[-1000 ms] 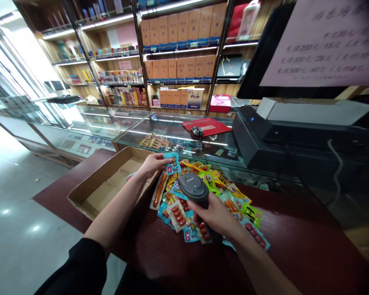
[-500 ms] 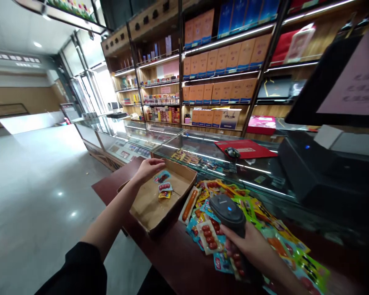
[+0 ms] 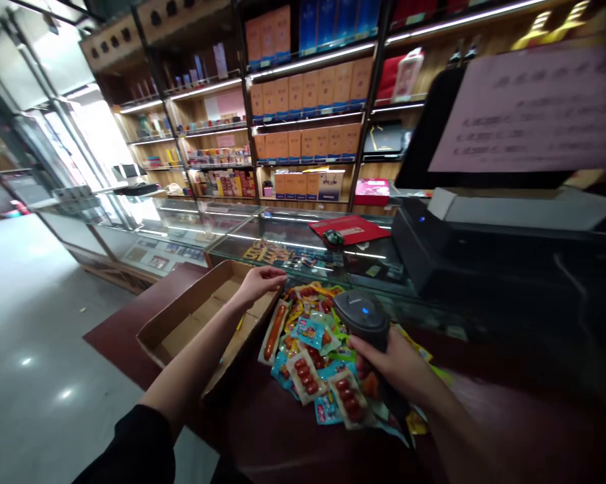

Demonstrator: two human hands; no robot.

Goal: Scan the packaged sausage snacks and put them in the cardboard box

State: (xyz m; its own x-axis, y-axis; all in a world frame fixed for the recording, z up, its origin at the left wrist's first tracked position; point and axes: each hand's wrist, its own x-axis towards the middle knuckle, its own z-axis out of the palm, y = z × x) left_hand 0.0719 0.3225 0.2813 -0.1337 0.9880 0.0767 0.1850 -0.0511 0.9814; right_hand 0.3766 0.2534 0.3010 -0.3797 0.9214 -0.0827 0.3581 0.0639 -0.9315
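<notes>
My right hand [image 3: 383, 359] is wrapped round the handle of a dark barcode scanner [image 3: 362, 312] with a blue light, held over a heap of packaged snacks [image 3: 310, 331]. The heap has blue, yellow and green packets and clear ones with red sausages. Above the right rim of a shallow cardboard box [image 3: 181, 319] is my left hand [image 3: 262, 284], its fingers together; anything between them is too small to make out. My left forearm hides part of the box. A long sausage packet [image 3: 275, 332] lies beside the box.
A dark red table [image 3: 136, 366] bears box and heap. Behind it stands a glass counter [image 3: 247, 228] with a red mat [image 3: 358, 228] and a mouse [image 3: 333, 236]. A dark monitor with a pink paper [image 3: 524, 121] is at the right. Shelves of boxes [image 3: 310, 87] line the back.
The view has turned right. My left hand has moved from over the box towards its right rim, nearer the heap. My right hand still holds the scanner over the packets.
</notes>
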